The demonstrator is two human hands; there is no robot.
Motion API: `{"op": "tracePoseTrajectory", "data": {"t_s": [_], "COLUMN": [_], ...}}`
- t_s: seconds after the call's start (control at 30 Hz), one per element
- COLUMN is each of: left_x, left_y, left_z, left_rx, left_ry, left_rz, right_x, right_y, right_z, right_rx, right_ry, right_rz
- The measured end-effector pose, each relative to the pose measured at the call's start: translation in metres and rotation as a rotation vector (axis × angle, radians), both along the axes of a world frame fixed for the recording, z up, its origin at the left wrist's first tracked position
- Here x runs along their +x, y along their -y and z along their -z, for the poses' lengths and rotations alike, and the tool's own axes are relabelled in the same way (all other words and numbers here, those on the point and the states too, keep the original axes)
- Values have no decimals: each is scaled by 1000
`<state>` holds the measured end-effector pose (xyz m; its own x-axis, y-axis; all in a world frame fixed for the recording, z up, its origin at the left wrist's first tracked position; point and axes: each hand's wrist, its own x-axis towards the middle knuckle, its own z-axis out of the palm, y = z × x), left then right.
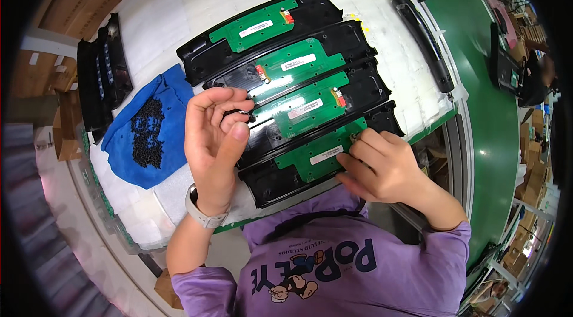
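Fingertips of the right hand (382,168) press the green circuit board (322,153) on the nearest black panel (280,180), low centre of the frame, grip narrow. Left hand (212,138) hovers half-curled, contents unclear. Board looks light, stiff, fragile; best held by its edges.

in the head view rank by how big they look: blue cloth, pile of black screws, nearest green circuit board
1. blue cloth
2. nearest green circuit board, partly under the right hand
3. pile of black screws; close to the board, ranking unsure
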<state>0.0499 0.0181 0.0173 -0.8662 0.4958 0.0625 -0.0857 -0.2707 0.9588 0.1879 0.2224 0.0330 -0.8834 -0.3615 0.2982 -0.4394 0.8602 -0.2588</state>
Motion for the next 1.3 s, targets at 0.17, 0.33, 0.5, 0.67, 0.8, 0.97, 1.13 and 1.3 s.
{"op": "tracePoseTrajectory", "data": {"t_s": [0.17,0.33,0.5,0.67,0.8,0.97,1.13,1.3], "left_x": [-4,-9,-28,-38,-31,-41,-59,-58], "left_y": [-1,11,38,102,136,134,141,140], "left_z": [3,-7,-30,-37,-21,-11,-3,-1], "left_rx": [-4,-37,-180,-911,-1551,-1468,-1199,-1141], "left_ry": [-25,-74,-195,-657,-774,-821,-670,-769], "left_rz": [29,37,-174,-565,-436,-487,-419,-590], "right_x": [0,-7,-7,-9,-9,-11,-57,-158], "right_y": [-4,0,4,5,8,8,29,89], "right_z": [10,9,-6,-9,-13,-23,-39,-34], "right_rx": [0,-50,4,-24,-40,-70,-199,-160], "right_ry": [-53,-61,-35,-10,12,89,159,-8], "right_rz": [-16,-48,-22,-52,-42,-21,-226,-290]}}
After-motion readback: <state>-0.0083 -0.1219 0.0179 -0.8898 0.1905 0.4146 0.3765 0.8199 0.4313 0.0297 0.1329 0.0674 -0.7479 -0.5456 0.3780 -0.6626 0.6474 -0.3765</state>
